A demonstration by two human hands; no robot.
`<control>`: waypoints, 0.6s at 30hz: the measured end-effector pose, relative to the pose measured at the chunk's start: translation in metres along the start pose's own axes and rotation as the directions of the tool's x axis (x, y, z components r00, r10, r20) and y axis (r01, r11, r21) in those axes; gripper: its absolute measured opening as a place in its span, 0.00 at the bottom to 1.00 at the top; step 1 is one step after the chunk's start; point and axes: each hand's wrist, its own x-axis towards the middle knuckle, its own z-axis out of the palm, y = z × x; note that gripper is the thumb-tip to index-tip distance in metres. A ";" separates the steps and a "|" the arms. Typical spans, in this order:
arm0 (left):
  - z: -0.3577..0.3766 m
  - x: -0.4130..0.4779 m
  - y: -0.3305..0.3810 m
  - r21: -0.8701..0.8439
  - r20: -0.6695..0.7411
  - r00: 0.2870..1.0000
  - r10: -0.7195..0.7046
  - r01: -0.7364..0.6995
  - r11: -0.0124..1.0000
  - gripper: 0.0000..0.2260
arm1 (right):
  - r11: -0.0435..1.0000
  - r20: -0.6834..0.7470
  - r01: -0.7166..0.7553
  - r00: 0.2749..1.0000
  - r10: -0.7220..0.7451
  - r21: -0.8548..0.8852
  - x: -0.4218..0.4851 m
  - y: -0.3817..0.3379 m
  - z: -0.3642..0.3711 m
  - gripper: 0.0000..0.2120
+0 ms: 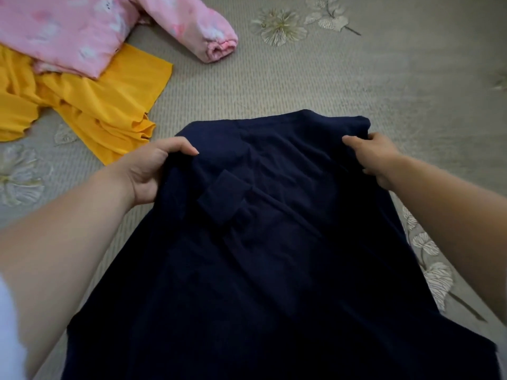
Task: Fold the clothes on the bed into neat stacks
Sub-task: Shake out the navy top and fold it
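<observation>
bedspread (356, 86), grey-beige with pale stitched flowers, fills the whole view and carries everything else. navy garment (274, 242) is the biggest thing on it, spread from the near edge toward the middle, creased, with a cuffed sleeve lying across its front; it looks only partly folded, so the work seems to be at an early stage. yellow garment (96, 116) lies loose and rumpled at the far left, with the pink printed jacket (68, 31) resting partly on top of it, both unfolded, and no finished stack shows anywhere. left hand (153, 171) pinches the navy cloth's left upper edge, thumb on top; right hand (375, 157) grips its right upper corner, fingers curled.
</observation>
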 end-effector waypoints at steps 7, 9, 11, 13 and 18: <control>0.011 0.008 0.005 0.060 0.095 0.995 -0.006 0.000 0.998 0.09 | 0.956 0.041 -0.202 0.979 0.198 0.214 0.017 -0.017 0.002 0.17; 0.013 0.005 0.009 0.063 0.051 0.998 0.036 -0.039 0.997 0.06 | 0.919 0.035 -0.260 0.964 0.262 0.295 0.015 -0.023 0.000 0.09; 0.009 0.005 0.015 0.216 -0.063 0.991 0.122 -0.106 0.971 0.04 | 0.913 -0.007 -0.223 0.971 0.240 0.343 0.018 -0.025 -0.005 0.03; -0.001 0.004 0.024 0.421 -0.219 0.937 0.272 -0.160 0.893 0.02 | 0.938 -0.075 -0.106 0.988 0.138 0.331 0.022 -0.025 -0.012 0.04; -0.027 0.004 0.044 0.548 -0.343 0.783 0.518 -0.281 0.788 0.03 | 0.907 -0.241 0.001 0.964 0.112 0.422 0.020 -0.023 -0.019 0.05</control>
